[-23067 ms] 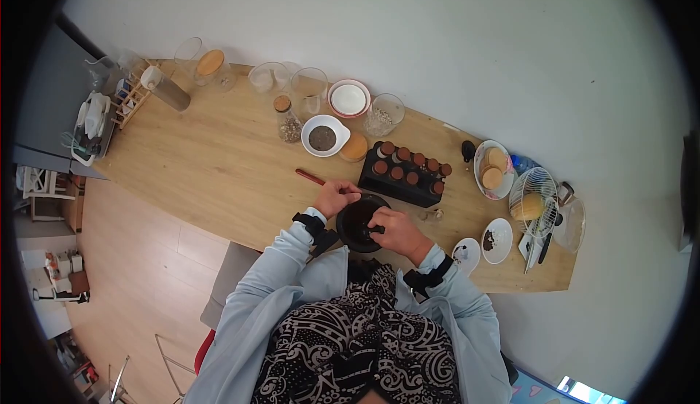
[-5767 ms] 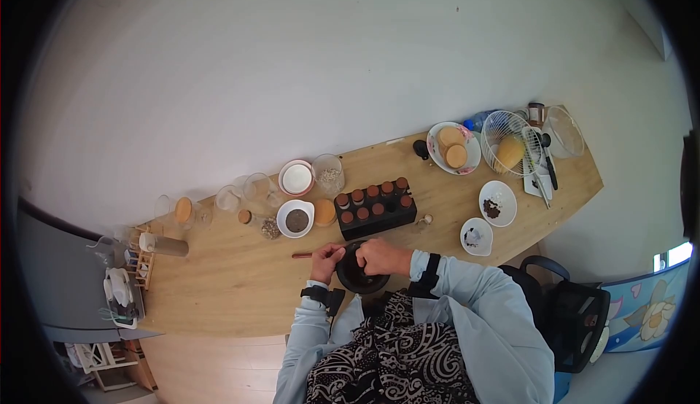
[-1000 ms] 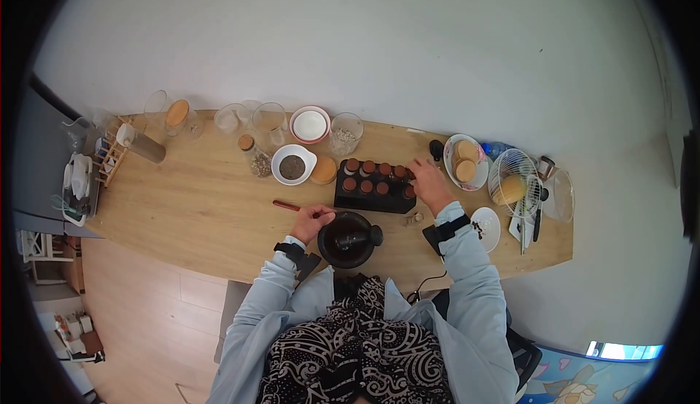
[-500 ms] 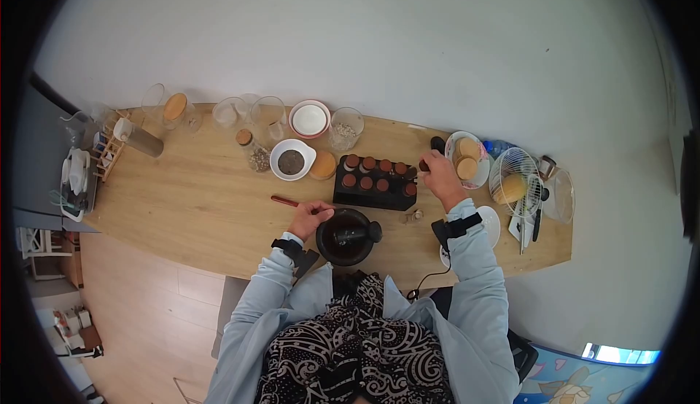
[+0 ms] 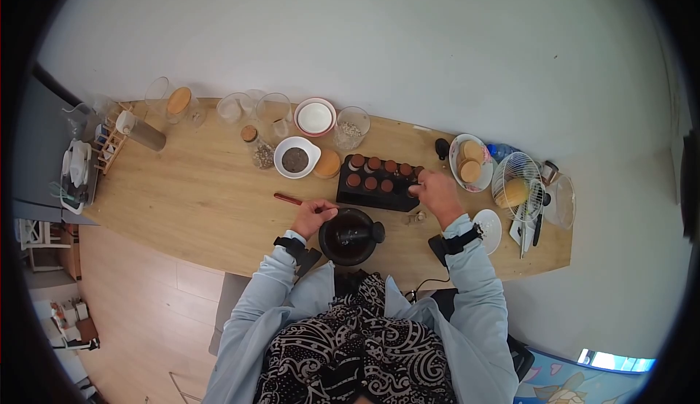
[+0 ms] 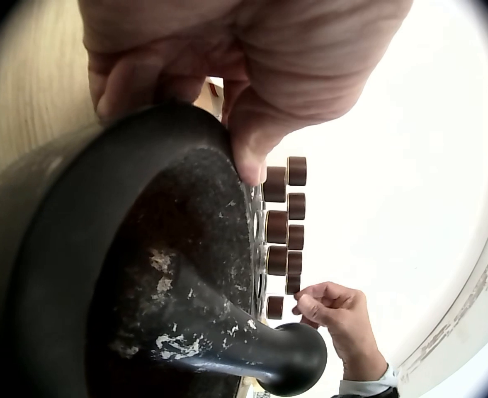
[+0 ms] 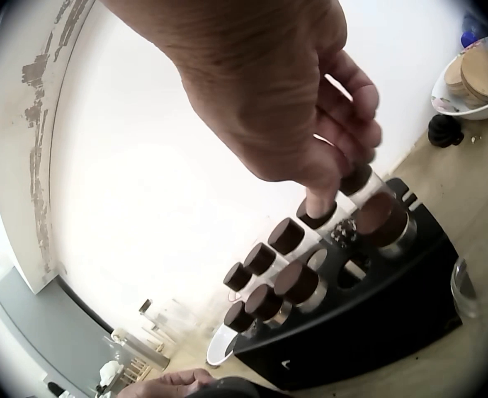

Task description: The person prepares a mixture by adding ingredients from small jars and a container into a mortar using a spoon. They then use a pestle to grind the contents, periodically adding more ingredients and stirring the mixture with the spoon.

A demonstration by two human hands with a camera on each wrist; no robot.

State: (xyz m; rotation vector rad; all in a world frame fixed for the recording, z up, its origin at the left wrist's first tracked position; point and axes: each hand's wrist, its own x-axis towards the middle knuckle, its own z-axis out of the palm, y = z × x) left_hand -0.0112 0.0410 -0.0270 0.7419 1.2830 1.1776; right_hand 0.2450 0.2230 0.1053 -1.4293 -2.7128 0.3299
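Observation:
The left hand (image 5: 312, 218) grips the rim of a black mortar (image 6: 49, 249), thumb on the rim and fingers against the outer wall. A black pestle (image 5: 359, 233) leans in the mortar, its knob past the rim; pale residue marks both. At the right end of a black rack (image 5: 375, 199), the right hand (image 5: 440, 196) pinches a brown-capped jar (image 7: 356, 178) at its cap. In the right wrist view its thumb is by a neighbouring cap (image 7: 317, 214). Other brown-capped jars stand in two rows, with an unfilled hole (image 7: 352, 275) among them.
Behind the mortar lies a red-brown stick (image 5: 286, 198). Bowls, including one of dark grains (image 5: 295, 160), and glass jars stand along the back. A small glass item (image 5: 416, 217) is right of the mortar. Farther right are a floral bowl (image 5: 462, 174), wire basket (image 5: 510, 205) and knife (image 5: 537, 230).
The right hand, earlier on the pestle in the mortar, let it go and went to the rack. Since half a second ago it has moved slightly back left, with the capped jar, onto the rack's end.

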